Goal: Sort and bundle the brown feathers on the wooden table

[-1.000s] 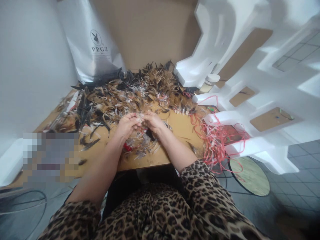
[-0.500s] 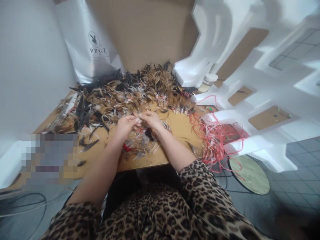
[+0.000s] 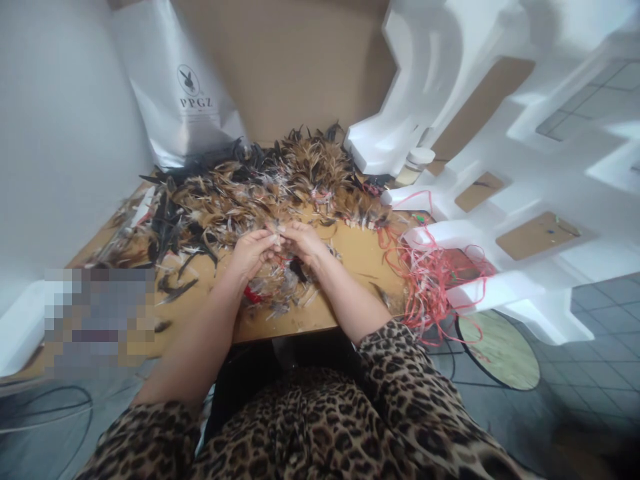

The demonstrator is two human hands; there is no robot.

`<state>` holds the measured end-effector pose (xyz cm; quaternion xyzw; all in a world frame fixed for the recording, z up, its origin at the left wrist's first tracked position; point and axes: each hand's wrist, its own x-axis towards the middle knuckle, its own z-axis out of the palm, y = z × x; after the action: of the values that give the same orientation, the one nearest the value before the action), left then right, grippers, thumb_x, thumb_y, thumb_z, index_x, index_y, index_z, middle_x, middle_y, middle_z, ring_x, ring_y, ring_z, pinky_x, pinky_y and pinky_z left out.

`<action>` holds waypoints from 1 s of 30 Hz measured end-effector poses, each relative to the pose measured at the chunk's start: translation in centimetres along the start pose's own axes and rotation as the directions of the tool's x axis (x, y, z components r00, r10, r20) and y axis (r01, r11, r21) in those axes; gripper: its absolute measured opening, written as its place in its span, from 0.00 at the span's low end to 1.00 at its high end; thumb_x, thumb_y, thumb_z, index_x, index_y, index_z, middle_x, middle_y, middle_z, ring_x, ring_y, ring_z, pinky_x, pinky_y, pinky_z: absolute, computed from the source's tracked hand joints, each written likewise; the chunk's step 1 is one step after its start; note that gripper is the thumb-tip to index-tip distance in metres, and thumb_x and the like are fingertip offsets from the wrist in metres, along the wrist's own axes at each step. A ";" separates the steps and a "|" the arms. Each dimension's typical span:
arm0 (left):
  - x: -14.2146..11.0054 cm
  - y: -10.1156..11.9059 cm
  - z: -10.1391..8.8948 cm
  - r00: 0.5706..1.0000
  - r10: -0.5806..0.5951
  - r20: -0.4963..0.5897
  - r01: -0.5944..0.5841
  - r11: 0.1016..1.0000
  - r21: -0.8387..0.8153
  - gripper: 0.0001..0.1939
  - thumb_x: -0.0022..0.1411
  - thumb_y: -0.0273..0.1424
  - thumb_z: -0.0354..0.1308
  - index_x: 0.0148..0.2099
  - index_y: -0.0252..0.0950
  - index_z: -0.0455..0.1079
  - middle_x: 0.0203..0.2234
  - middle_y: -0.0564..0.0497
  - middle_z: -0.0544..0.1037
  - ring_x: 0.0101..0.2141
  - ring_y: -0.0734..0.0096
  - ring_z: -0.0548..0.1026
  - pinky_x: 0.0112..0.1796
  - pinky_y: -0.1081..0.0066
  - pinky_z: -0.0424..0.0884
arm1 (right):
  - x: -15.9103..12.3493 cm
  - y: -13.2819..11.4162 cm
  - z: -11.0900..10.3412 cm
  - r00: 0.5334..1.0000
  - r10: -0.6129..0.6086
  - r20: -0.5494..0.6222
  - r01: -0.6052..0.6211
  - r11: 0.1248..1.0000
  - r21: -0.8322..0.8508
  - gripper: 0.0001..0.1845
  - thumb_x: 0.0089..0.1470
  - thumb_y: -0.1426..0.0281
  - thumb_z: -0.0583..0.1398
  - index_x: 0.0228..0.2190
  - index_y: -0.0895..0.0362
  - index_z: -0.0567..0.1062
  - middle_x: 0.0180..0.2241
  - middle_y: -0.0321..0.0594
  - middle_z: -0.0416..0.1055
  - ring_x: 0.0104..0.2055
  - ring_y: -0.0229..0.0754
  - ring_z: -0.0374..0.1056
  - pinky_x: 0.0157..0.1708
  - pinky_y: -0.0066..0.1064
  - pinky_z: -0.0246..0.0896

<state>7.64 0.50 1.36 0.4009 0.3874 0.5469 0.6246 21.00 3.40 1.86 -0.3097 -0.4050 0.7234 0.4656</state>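
Note:
My left hand (image 3: 255, 251) and my right hand (image 3: 301, 241) meet over the table, thumbs and fingertips pinched together. Between them they grip a small brown feather (image 3: 274, 225), its tip pointing away from me; the fingers cover its lower end. Beyond my hands spreads a pile of brown and black feathers (image 3: 225, 193). Beneath my wrists lie loose grey feather scraps (image 3: 287, 293) and a small red piece (image 3: 253, 295). A denser bunch of brown feathers (image 3: 320, 160) stands at the back.
A silver bag (image 3: 187, 127) stands at the back left. To the right are tangled red ribbons (image 3: 425, 293), white foam packing (image 3: 495, 290) and a jar with a white lid (image 3: 417, 160). The wooden table's (image 3: 295, 325) front edge is close to my body.
Both hands stay at nearly the same place and keep pinching the feather, with small finger movements. The view has shifted slightly.

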 end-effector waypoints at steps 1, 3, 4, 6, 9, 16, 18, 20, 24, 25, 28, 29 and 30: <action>0.0 0.0 0.0 1.000 0.003 -0.009 -0.003 1.000 0.030 0.12 0.43 0.31 0.66 0.31 0.30 0.73 0.27 0.47 0.78 0.22 0.79 0.72 0.20 0.81 0.65 | 0.1 0.0 0.0 0.999 -0.036 -0.032 0.035 0.999 -0.033 0.18 0.32 0.63 0.68 0.19 0.60 0.67 0.15 0.30 0.66 0.17 0.28 0.58 0.20 0.22 0.51; 0.0 -0.1 0.1 1.000 0.020 -0.021 -0.018 0.996 0.088 0.12 0.43 0.32 0.66 0.31 0.30 0.73 0.26 0.47 0.78 0.22 0.79 0.72 0.20 0.81 0.65 | 0.1 0.1 0.0 0.993 -0.087 -0.080 0.080 0.993 -0.092 0.17 0.33 0.63 0.68 0.18 0.60 0.67 0.15 0.31 0.67 0.17 0.28 0.58 0.20 0.22 0.51; 0.1 -0.1 0.0 0.999 0.033 -0.025 -0.030 0.993 0.115 0.11 0.43 0.32 0.66 0.30 0.30 0.73 0.25 0.48 0.78 0.21 0.79 0.72 0.19 0.81 0.64 | 0.0 0.1 0.0 0.991 -0.099 -0.093 0.088 0.990 -0.112 0.17 0.33 0.63 0.68 0.18 0.60 0.67 0.15 0.31 0.67 0.18 0.28 0.59 0.20 0.22 0.51; 0.2 -0.3 -0.1 0.997 0.063 -0.035 -0.056 0.985 0.164 0.11 0.43 0.33 0.66 0.28 0.30 0.73 0.22 0.48 0.77 0.19 0.80 0.71 0.18 0.81 0.63 | -0.1 0.0 0.1 0.988 -0.104 -0.110 0.090 0.988 -0.129 0.16 0.33 0.63 0.67 0.19 0.60 0.68 0.15 0.30 0.67 0.18 0.29 0.59 0.21 0.22 0.52; 0.4 -0.6 -0.4 0.994 0.107 -0.035 -0.096 0.970 0.224 0.11 0.44 0.33 0.66 0.26 0.30 0.73 0.20 0.49 0.76 0.17 0.80 0.69 0.18 0.80 0.62 | -0.1 0.0 0.2 0.987 -0.106 -0.124 0.089 0.986 -0.138 0.16 0.34 0.63 0.67 0.22 0.60 0.70 0.15 0.29 0.66 0.17 0.29 0.59 0.20 0.22 0.51; 0.5 -0.9 -0.5 0.996 0.082 -0.032 -0.072 0.966 0.250 0.14 0.44 0.36 0.66 0.31 0.30 0.73 0.21 0.48 0.76 0.18 0.77 0.71 0.18 0.79 0.64 | 0.1 -0.1 0.2 0.973 -0.146 -0.180 0.114 0.978 -0.176 0.18 0.32 0.61 0.67 0.19 0.59 0.67 0.15 0.29 0.65 0.17 0.29 0.58 0.20 0.23 0.50; 0.5 -0.8 -0.4 0.994 0.072 -0.082 -0.054 0.978 0.200 0.16 0.43 0.36 0.66 0.32 0.30 0.73 0.22 0.48 0.76 0.20 0.75 0.73 0.20 0.78 0.66 | 0.1 -0.2 0.2 0.964 -0.176 -0.198 0.135 0.970 -0.203 0.18 0.31 0.61 0.67 0.18 0.59 0.67 0.15 0.29 0.65 0.17 0.28 0.56 0.20 0.22 0.49; 0.5 -0.5 -0.3 0.985 0.094 -0.143 -0.074 0.988 0.138 0.16 0.43 0.36 0.66 0.33 0.31 0.73 0.22 0.50 0.76 0.22 0.75 0.74 0.21 0.78 0.68 | 0.1 -0.2 0.2 0.961 -0.192 -0.200 0.144 0.962 -0.232 0.18 0.32 0.60 0.67 0.19 0.59 0.67 0.15 0.28 0.63 0.17 0.27 0.55 0.19 0.22 0.48; 0.4 0.1 -0.4 0.976 0.149 -0.157 -0.142 0.988 0.052 0.14 0.45 0.37 0.65 0.32 0.31 0.73 0.23 0.50 0.76 0.22 0.78 0.73 0.21 0.81 0.66 | 0.0 -0.1 0.1 0.980 -0.146 -0.134 0.104 0.955 -0.279 0.17 0.34 0.61 0.66 0.19 0.59 0.67 0.13 0.26 0.60 0.16 0.26 0.52 0.18 0.21 0.44; 0.4 0.3 -0.5 0.977 0.151 -0.148 -0.146 0.988 0.040 0.14 0.45 0.36 0.65 0.31 0.31 0.72 0.22 0.51 0.75 0.21 0.79 0.72 0.20 0.81 0.65 | 0.0 0.0 0.1 0.985 -0.129 -0.114 0.091 0.952 -0.291 0.17 0.35 0.61 0.66 0.19 0.59 0.66 0.13 0.26 0.60 0.15 0.26 0.51 0.17 0.21 0.43; 0.5 0.4 -0.4 0.978 0.135 -0.157 -0.132 0.991 0.026 0.12 0.43 0.33 0.66 0.27 0.31 0.70 0.18 0.53 0.73 0.17 0.82 0.68 0.17 0.82 0.60 | -0.2 0.3 0.2 0.990 -0.101 -0.101 0.064 0.947 -0.314 0.16 0.37 0.61 0.64 0.19 0.58 0.65 0.12 0.26 0.60 0.13 0.26 0.49 0.15 0.21 0.41; 0.5 0.3 -0.4 0.977 0.129 -0.169 -0.126 0.992 0.028 0.12 0.42 0.32 0.67 0.26 0.31 0.69 0.17 0.53 0.72 0.16 0.82 0.67 0.17 0.82 0.59 | -0.2 0.4 0.3 0.989 -0.107 -0.105 0.068 0.945 -0.319 0.16 0.38 0.61 0.64 0.19 0.58 0.65 0.11 0.26 0.60 0.13 0.27 0.49 0.14 0.21 0.40; 0.5 0.3 -0.4 0.975 0.128 -0.184 -0.124 0.992 0.032 0.12 0.41 0.31 0.67 0.26 0.31 0.68 0.17 0.53 0.72 0.15 0.83 0.66 0.17 0.81 0.58 | -0.2 0.5 0.4 0.986 -0.123 -0.111 0.081 0.942 -0.327 0.15 0.39 0.61 0.63 0.19 0.57 0.64 0.11 0.26 0.60 0.12 0.27 0.49 0.14 0.21 0.40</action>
<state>7.26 1.08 1.45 0.3784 0.4233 0.6162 0.5458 20.55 2.97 1.62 -0.4062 -0.5017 0.6009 0.4713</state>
